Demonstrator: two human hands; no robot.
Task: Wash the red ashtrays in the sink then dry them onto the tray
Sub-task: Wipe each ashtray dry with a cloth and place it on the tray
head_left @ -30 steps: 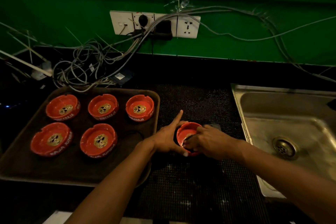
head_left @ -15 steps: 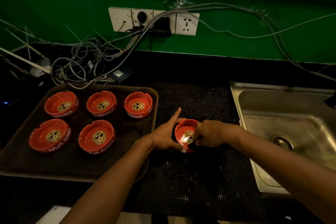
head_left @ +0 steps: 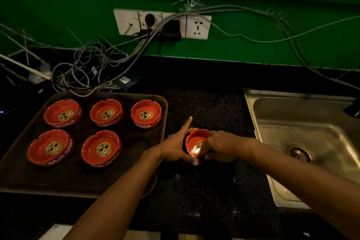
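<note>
**Last ashtray nearly dry**

The ashtray [head_left: 196, 145] sits tipped up on the black mat [head_left: 204, 107], between the tray [head_left: 152, 97] and the sink [head_left: 303, 128]. The left hand [head_left: 176, 147] grips its side, pointer finger sticking out. The right hand [head_left: 222, 146] has slid from inside the bowl to its right edge, fingers curled over the rim. I cannot tell if it holds a cloth. The gold picture shows now. Five ashtrays [head_left: 101, 148] sit on the tray already, so this one probably goes there next.
</note>
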